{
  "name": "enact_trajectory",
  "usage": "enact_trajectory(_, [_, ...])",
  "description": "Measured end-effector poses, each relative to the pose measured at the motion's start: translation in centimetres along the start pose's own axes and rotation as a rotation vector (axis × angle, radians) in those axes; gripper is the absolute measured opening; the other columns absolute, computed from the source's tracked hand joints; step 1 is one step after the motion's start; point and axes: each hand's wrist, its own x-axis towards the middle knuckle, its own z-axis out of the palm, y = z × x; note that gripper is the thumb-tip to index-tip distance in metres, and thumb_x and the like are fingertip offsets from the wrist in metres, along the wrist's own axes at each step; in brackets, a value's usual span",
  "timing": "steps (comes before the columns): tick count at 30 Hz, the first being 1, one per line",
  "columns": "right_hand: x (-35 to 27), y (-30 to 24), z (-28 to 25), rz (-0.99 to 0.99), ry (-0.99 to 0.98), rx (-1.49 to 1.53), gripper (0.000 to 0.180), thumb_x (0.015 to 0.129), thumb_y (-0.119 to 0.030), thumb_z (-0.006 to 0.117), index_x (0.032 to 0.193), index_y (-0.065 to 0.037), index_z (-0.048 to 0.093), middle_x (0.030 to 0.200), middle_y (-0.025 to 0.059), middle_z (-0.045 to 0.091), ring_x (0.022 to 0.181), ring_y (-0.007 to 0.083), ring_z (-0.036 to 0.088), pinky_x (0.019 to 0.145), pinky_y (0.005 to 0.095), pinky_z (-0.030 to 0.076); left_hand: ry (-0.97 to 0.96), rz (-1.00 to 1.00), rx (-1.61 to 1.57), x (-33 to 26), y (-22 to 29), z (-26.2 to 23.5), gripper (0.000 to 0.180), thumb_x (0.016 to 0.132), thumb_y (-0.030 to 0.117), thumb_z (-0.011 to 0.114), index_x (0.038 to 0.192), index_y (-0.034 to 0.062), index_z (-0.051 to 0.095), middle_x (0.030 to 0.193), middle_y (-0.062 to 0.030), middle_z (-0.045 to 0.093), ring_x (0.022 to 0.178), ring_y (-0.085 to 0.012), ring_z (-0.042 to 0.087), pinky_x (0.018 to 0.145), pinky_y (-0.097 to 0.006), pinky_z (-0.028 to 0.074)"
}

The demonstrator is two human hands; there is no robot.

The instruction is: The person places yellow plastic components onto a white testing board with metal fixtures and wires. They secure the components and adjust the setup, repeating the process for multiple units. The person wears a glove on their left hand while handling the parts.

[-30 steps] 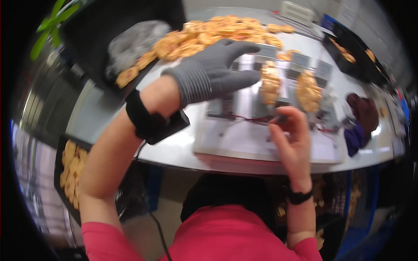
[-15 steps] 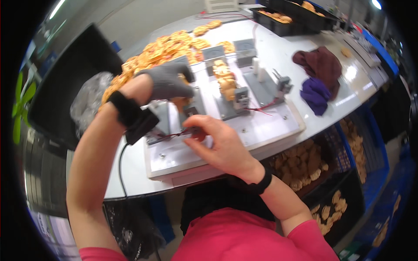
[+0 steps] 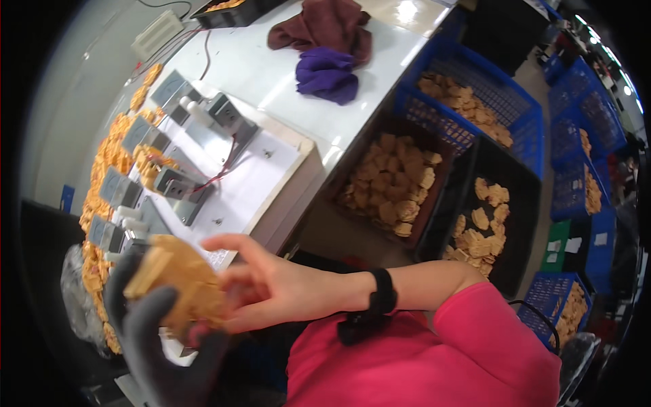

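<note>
My left hand, in a grey glove, grips a tan-yellow moulded piece with an uneven, layered outline, between its thumb and fingers. From the right my bare right hand holds the same piece by its edge, thumb and curled fingers against it, index finger extended above; motion smears the fingertips. Just beyond the hands is a white fixture board with grey blocks and small metal clamps. A similar tan piece rests in one station, beside a clamp with red wires.
Tan pieces are heaped along the table's left side. Brown and purple cloths lie on the far tabletop. Below the table's right edge stand a brown bin, a black bin and a blue crate, all with pieces inside.
My head view has turned right. Both hands have come away from the fixture toward my body, and the tan piece is now held between them. My right hand has left the clamp.
</note>
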Motion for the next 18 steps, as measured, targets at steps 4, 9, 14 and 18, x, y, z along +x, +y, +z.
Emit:
enact_trajectory(4, [-7.1,0.8,-4.3,0.176,0.024,0.083,0.058,0.097,-0.016,0.065,0.148,-0.01,0.037,0.135,0.0103,0.058,0.111,0.0128,0.062,0.088,0.0289,0.052,-0.264,0.184,-0.277,1.3,0.2,7.3,0.074,0.072,0.01,0.081,0.138,0.0098,0.047,0.148,-0.0293,0.035,0.129,-0.0447,0.049,0.105,-0.05,0.044])
enact_trajectory(9, [-13.0,-0.9,-7.8,0.456,0.485,-0.215,0.04,0.094,-0.033,0.068,0.127,-0.012,0.062,0.117,-0.0026,0.067,0.103,0.0048,0.06,0.077,0.0183,0.046,-0.374,0.248,-0.191,0.9,0.3,7.6,0.073,0.076,0.013,0.081,0.138,-0.0006,0.046,0.142,-0.0285,0.045,0.129,-0.0427,0.051,0.104,-0.043,0.045])
enact_trajectory(14, [-22.7,-3.6,-24.3,0.015,1.089,-0.319,0.029,0.095,-0.028,0.064,0.119,-0.011,0.066,0.096,-0.0063,0.066,0.069,0.0031,0.053,0.056,0.0185,0.041,-0.134,0.032,-0.138,-2.1,-2.0,4.4,0.044,0.09,0.001,0.068,0.132,-0.0023,0.057,0.129,-0.0192,0.062,0.116,-0.0313,0.061,0.101,-0.038,0.047])
enact_trajectory(18, [-30.2,-15.1,-32.2,-0.347,1.568,-0.599,0.028,0.096,-0.035,0.064,0.099,-0.007,0.061,0.081,0.0026,0.064,0.055,0.0082,0.052,0.047,0.0221,0.041,-0.135,-0.079,-0.233,-7.0,-6.0,4.3,0.049,0.083,-0.003,0.062,0.131,-0.0044,0.052,0.124,-0.0266,0.057,0.114,-0.036,0.06,0.099,-0.04,0.048])
